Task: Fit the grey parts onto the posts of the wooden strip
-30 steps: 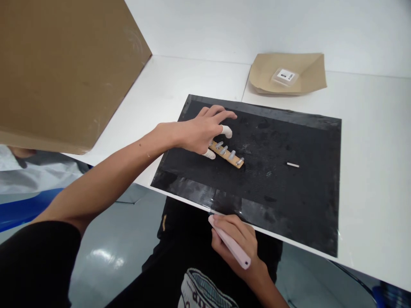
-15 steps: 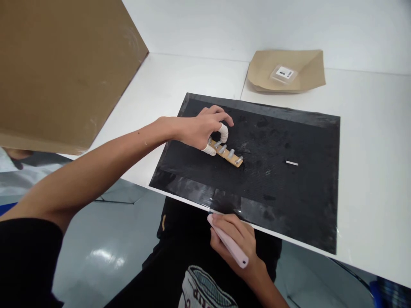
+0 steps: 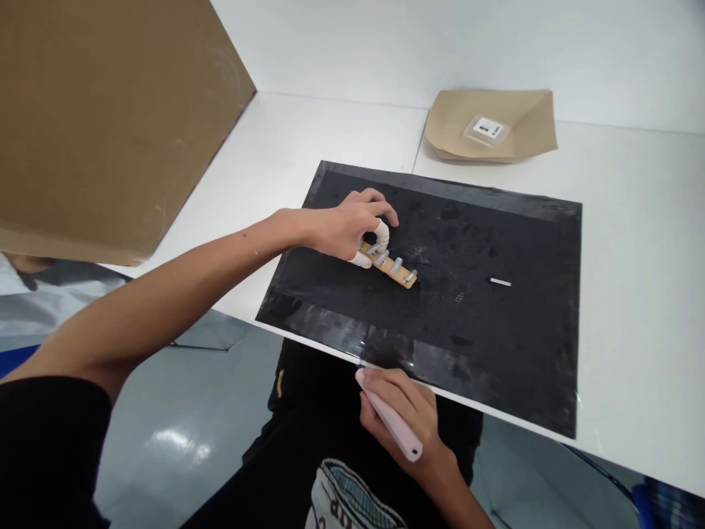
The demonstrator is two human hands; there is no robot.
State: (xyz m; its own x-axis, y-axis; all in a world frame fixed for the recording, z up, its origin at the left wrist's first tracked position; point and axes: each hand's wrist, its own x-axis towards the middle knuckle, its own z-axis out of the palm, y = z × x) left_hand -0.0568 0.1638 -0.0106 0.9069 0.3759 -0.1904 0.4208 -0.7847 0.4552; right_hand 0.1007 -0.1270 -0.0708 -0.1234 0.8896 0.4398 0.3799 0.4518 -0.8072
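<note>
Clothing of the wearer, black, with a white panel (image 3: 352, 499) bearing dark lettering, at the bottom of the view. Right hand (image 3: 405, 408), held low just before the bench's near edge, its fingers clamped around a pale pink, elongated, smooth-sided tool (image 3: 391, 417) with a small dark hole at the near end; the tool slants, far tip close to the bench edge. White, flat-topped bench (image 3: 633, 294). Black, rectangular, thin mat (image 3: 529, 345), laid on the bench, with glossy strips along its near and far margins. Light tan, narrow, wooden-looking strip (image 3: 388, 270) carrying a row of small grey pieces (image 3: 396, 265), lying aslant on the mat left of its middle. Left hand (image 3: 346, 224) above the far end of this strip, thumb and index finger in white ribbed covers, curled toward each other; whether they pinch a grey piece cannot be told. Whitish, short, slender stick (image 3: 501, 282), on the mat, well apart to the right. Tan, shallow, folded paper tray (image 3: 532, 121), beyond the mat, holding a clear, flat plastic case (image 3: 487, 131) with a white label. White, plain wall (image 3: 468, 44), rearmost.
</note>
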